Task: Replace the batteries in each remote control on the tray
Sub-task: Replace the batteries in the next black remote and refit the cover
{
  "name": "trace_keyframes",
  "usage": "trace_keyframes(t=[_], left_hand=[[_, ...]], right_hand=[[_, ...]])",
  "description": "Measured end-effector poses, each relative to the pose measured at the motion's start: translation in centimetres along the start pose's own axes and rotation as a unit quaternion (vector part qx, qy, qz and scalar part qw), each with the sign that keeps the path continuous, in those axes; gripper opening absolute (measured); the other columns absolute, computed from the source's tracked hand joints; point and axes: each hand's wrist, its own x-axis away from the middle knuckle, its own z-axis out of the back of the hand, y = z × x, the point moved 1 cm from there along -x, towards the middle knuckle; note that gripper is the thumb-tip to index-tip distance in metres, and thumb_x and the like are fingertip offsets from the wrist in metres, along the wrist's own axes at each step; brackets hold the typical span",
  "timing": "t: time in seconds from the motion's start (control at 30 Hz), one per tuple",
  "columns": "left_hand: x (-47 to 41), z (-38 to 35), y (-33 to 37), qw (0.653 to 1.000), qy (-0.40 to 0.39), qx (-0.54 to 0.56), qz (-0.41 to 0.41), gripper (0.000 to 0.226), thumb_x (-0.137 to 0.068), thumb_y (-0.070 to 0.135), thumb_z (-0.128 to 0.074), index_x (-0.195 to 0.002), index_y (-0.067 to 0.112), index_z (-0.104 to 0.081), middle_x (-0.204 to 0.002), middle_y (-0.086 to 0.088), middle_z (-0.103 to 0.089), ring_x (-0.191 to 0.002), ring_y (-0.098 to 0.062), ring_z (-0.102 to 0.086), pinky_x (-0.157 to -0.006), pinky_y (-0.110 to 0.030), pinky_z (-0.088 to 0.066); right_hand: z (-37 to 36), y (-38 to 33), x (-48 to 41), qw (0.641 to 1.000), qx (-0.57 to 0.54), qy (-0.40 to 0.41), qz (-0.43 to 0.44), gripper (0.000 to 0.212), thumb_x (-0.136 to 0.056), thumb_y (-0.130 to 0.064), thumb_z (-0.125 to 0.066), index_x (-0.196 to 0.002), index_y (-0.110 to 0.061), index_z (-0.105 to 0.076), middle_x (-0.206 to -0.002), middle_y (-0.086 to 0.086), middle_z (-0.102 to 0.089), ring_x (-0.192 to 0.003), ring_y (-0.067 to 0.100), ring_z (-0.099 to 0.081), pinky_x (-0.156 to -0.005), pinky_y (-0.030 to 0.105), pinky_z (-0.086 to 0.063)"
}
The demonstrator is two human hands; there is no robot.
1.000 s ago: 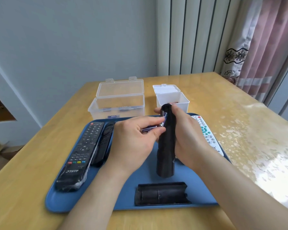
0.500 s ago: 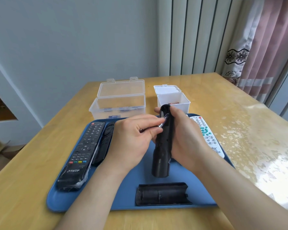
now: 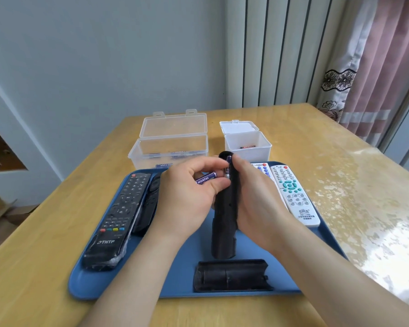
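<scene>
Over the blue tray my right hand grips a black remote, held on edge with its open battery bay facing left. A purple battery sits in the bay near the top end. My left hand pinches a second purple battery right beside the bay. The remote's black battery cover lies on the tray's near edge. Two black remotes lie at the tray's left, and two white remotes at its right.
Behind the tray on the wooden table stand a clear open box holding several batteries and a small white open box with a battery inside. A wall is at the back, and curtains hang at the right.
The remote has tilted more upright in my right hand. A battery now shows in the bay, and my left hand has drawn back slightly with the second battery exposed.
</scene>
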Motion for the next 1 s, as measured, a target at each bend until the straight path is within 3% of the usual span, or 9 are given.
trace_keyframes(t=[0.13, 0.3, 0.37, 0.5, 0.63, 0.73, 0.87, 0.93, 1.0], left_hand=[[-0.2, 0.5, 0.5, 0.997, -0.008, 0.053, 0.049, 0.036, -0.075, -0.009, -0.074, -0.100, 0.016, -0.064, -0.064, 0.002, -0.064, -0.049, -0.016, -0.061, -0.047, -0.024, -0.051], [-0.7, 1.5, 0.0, 0.998, -0.001, 0.019, 0.061, 0.038, -0.074, -0.001, -0.078, -0.095, 0.023, -0.057, -0.057, 0.005, -0.061, -0.055, -0.017, -0.058, -0.069, -0.043, -0.059], [-0.8, 1.8, 0.1, 0.998, -0.015, 0.018, 0.061, 0.033, -0.074, 0.004, -0.080, -0.096, 0.025, -0.066, -0.054, 0.004, -0.053, -0.056, -0.018, -0.054, -0.067, -0.043, -0.060], [-0.9, 2.3, 0.5, 0.994, -0.027, 0.066, 0.085, 0.023, -0.075, 0.004, -0.080, -0.095, 0.013, -0.074, -0.065, -0.008, -0.034, -0.059, -0.018, -0.036, -0.048, -0.010, -0.045], [-0.9, 2.0, -0.1, 0.985, -0.009, 0.108, 0.132, 0.015, -0.078, -0.004, -0.074, -0.086, 0.007, -0.069, -0.063, -0.005, -0.035, -0.046, -0.007, -0.041, -0.044, -0.013, -0.043], [-0.8, 1.6, -0.6, 0.974, 0.000, 0.158, 0.163, 0.007, -0.084, 0.003, -0.070, -0.090, 0.005, -0.068, -0.068, -0.006, -0.050, -0.054, -0.013, -0.052, -0.052, -0.025, -0.052], [-1.1, 1.6, -0.9, 0.918, -0.043, 0.330, 0.216, 0.021, -0.097, 0.015, -0.050, -0.107, 0.005, -0.065, -0.071, -0.004, -0.055, -0.051, -0.010, -0.037, -0.039, -0.018, -0.024], [-1.2, 1.8, -0.8, 0.873, -0.084, 0.415, 0.240, 0.029, -0.097, 0.006, -0.040, -0.116, 0.006, -0.061, -0.076, -0.006, -0.059, -0.055, -0.009, -0.042, -0.043, -0.018, -0.025], [-1.2, 1.9, -0.8, 0.856, -0.113, 0.440, 0.245, 0.038, -0.094, -0.006, -0.033, -0.120, 0.005, -0.058, -0.083, -0.009, -0.064, -0.063, -0.011, -0.052, -0.048, -0.017, -0.036]], right_hand=[[-0.3, 0.5, 0.2, 0.998, 0.056, -0.021, 0.013, 0.031, -0.103, -0.033, -0.044, -0.104, -0.013, -0.068, -0.099, 0.012, -0.072, -0.092, 0.027, -0.067, -0.075, 0.037, -0.054], [-0.8, 0.7, 0.9, 0.988, 0.135, -0.072, 0.016, 0.028, -0.104, -0.026, -0.045, -0.085, -0.017, -0.065, -0.082, 0.003, -0.073, -0.077, 0.018, -0.067, -0.069, 0.033, -0.052], [-0.8, 0.3, 0.9, 0.984, 0.148, -0.092, 0.018, 0.023, -0.103, -0.024, -0.046, -0.092, -0.015, -0.064, -0.084, 0.003, -0.073, -0.075, 0.017, -0.069, -0.068, 0.031, -0.053], [-0.5, -0.4, 0.9, 0.974, 0.178, -0.140, 0.021, 0.022, -0.104, -0.020, -0.045, -0.115, -0.013, -0.063, -0.106, 0.008, -0.073, -0.098, 0.024, -0.072, -0.072, 0.030, -0.056], [-0.3, -0.8, 0.9, 0.958, 0.229, -0.170, 0.036, 0.026, -0.105, -0.014, -0.044, -0.124, -0.009, -0.060, -0.119, 0.011, -0.071, -0.105, 0.025, -0.071, -0.091, 0.035, -0.057], [-0.2, -1.0, 0.8, 0.944, 0.280, -0.163, 0.065, 0.028, -0.105, -0.009, -0.040, -0.125, -0.008, -0.060, -0.115, 0.015, -0.071, -0.101, 0.027, -0.072, -0.088, 0.034, -0.058], [0.2, -1.6, 0.7, 0.957, 0.253, -0.117, 0.083, 0.028, -0.105, -0.001, -0.034, -0.120, 0.000, -0.057, -0.098, 0.018, -0.070, -0.079, 0.029, -0.074, -0.075, 0.036, -0.062], [0.5, -2.0, 0.5, 0.977, 0.188, -0.084, 0.063, 0.026, -0.105, 0.000, -0.034, -0.116, 0.006, -0.056, -0.098, 0.022, -0.070, -0.075, 0.030, -0.073, -0.071, 0.036, -0.062], [0.7, -2.2, 0.4, 0.989, 0.129, -0.051, 0.041, 0.024, -0.103, 0.001, -0.037, -0.112, 0.006, -0.059, -0.093, 0.021, -0.072, -0.073, 0.030, -0.073, -0.066, 0.035, -0.062]])
